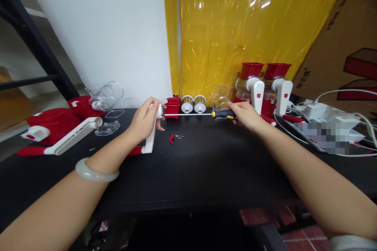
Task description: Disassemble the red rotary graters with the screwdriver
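Note:
My left hand [143, 120] is closed around the upper end of a white crank handle [150, 140], whose red grip points left near the tabletop. In my right hand [244, 115] is a screwdriver [223, 114] with a black and yellow handle. Its long shaft lies level and points left, with the tip at the hub of the crank; whether it sits in a screw cannot be seen. Below the shaft, a small red plastic piece [171, 139] lies on the black table [206, 180] beside several tiny metal parts [179, 137].
Two grater drums [187, 104] and red parts [173, 106] stand at the back. On the right are two assembled rotary graters [257, 88], white cables and a tablet [319, 135]. Another crank [75, 135], red housings [55, 123] and clear plastic parts [107, 96] occupy the left.

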`<action>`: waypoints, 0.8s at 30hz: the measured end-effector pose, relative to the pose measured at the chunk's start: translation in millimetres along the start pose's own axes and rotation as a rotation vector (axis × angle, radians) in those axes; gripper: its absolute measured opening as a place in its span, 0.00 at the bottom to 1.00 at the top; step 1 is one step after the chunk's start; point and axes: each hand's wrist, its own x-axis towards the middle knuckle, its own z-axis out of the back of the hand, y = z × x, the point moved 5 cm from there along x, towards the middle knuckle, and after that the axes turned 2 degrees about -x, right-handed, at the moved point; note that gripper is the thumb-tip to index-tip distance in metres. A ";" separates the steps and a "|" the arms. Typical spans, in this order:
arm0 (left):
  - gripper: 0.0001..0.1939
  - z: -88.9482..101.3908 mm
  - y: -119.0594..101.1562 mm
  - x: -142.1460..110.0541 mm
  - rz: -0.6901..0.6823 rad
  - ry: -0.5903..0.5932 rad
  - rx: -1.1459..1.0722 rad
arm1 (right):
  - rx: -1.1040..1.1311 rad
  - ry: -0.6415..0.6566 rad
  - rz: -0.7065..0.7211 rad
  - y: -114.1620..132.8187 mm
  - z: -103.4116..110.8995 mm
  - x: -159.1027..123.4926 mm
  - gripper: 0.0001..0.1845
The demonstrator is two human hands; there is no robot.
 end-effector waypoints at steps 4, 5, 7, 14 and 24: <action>0.12 -0.5 3.3 -0.5 0.011 -0.028 0.038 | -0.101 -0.103 0.109 6.0 3.9 -2.8 0.27; 0.12 -0.9 3.7 -0.3 0.027 -0.032 0.027 | -0.118 -0.132 0.150 9.0 5.2 -4.6 0.26; 0.11 -1.6 3.7 0.3 0.052 -0.041 -0.005 | -0.139 -0.180 0.222 14.7 7.3 -8.2 0.25; 0.11 -1.5 3.0 2.0 0.091 -0.073 -0.083 | -0.163 -0.269 0.421 27.9 11.6 -16.6 0.20; 0.10 -1.4 2.9 1.5 0.174 -0.095 -0.119 | 0.057 -0.262 0.538 31.2 15.1 -15.4 0.11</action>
